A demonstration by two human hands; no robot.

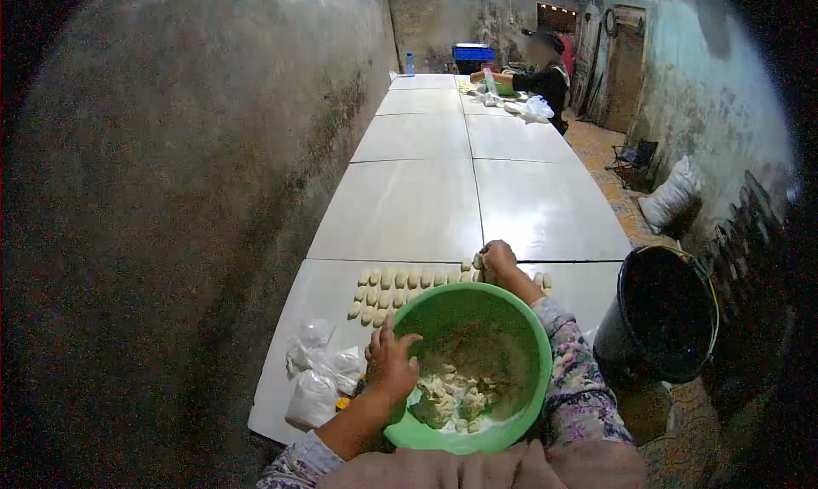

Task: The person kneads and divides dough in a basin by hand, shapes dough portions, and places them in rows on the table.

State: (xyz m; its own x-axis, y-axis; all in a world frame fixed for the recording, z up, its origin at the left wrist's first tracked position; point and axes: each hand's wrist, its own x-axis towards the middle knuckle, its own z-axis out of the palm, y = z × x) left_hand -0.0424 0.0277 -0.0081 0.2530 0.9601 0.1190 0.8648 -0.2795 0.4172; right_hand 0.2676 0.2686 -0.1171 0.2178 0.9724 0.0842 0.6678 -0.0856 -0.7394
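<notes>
A large green bowl [470,296] stands at the near edge of the tiled table, with lumpy dough [460,399] in its bottom. My left hand [392,364] rests on the bowl's left rim, fingers apart and holding nothing. Beyond the far rim, my right hand [498,256] has its fingers closed at the right end of the back row of dough pieces, touching or holding one; the fingertips are partly hidden. Rows of small oval dough pieces [400,280] lie behind the bowl, and a few more show right of my right wrist.
Plastic bags of white powder [313,397] lie left of the bowl. A black bucket [663,314] stands to the right. At the table's far end, a person [545,78] works beside bags [535,107]. A white sack [673,195] leans against the right wall.
</notes>
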